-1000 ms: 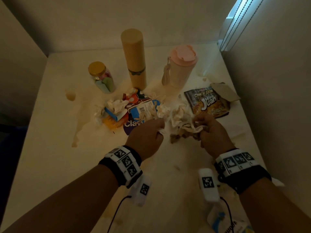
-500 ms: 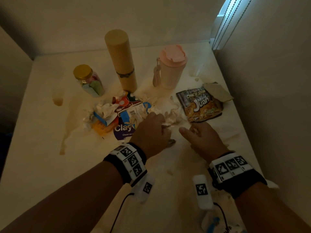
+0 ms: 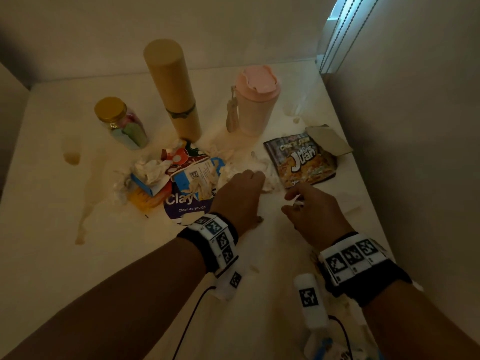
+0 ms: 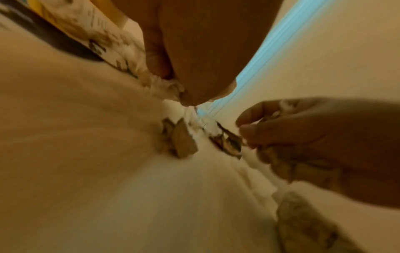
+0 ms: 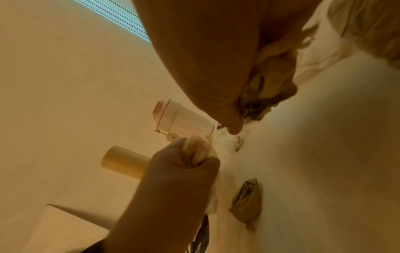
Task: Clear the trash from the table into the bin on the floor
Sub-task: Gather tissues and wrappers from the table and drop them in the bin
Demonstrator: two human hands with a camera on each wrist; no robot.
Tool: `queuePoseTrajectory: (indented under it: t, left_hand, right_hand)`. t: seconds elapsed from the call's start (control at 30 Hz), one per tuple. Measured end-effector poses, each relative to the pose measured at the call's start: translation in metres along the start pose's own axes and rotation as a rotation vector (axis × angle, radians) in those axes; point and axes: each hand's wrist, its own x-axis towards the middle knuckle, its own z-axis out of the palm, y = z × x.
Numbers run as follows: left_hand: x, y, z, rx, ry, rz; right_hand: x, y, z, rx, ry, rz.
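Note:
Trash lies mid-table: crumpled tissues (image 3: 153, 170), a blue carton (image 3: 192, 175), a purple "Clay" label (image 3: 181, 203) and a "Juan" snack packet (image 3: 301, 159). My left hand (image 3: 255, 178) is curled down beside the packet and grips a white tissue (image 5: 199, 150), also visible as the tissue (image 4: 164, 85) under its fingers. My right hand (image 3: 293, 201) hovers just right of it, its fingers closed round a wad of brownish crumpled paper (image 5: 270, 82). A small brown scrap (image 5: 246, 202) lies on the table between the hands. The bin is out of view.
Behind the trash stand a gold-lidded jar (image 3: 122, 123), a tall tan cylinder (image 3: 174, 92) and a pink lidded cup (image 3: 254, 100). Tan spill stains (image 3: 71, 157) mark the white table (image 3: 52, 255). A wall (image 3: 415, 152) runs close along the right edge.
The hands, together on one crumpled wad a second ago, have separated. The left has reached forward onto a tissue by the snack packet; the right keeps the wad.

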Motion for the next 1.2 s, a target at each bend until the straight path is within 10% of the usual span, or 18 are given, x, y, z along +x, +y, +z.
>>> queuePoseTrajectory:
  t: [0.27, 0.63, 0.9, 1.2]
  left_hand:
    - [-0.064, -0.012, -0.041, -0.458, 0.084, -0.099]
    - [-0.061, -0.005, 0.003, -0.083, -0.118, 0.103]
    - [-0.063, -0.016, 0.011, -0.070, -0.154, -0.039]
    - [-0.101, -0.087, -0.038, -0.274, 0.027, -0.218]
  right_hand:
    - [0.038, -0.024, 0.023, -0.165, -0.072, -0.137]
    - [0.042, -0.025, 0.016, -0.170, 0.035, -0.146]
    - [0.027, -0.031, -0.003, 0.142, 0.062, -0.172]
    - [0.048, -0.081, 0.052, -0.233, 0.053, -0.211]
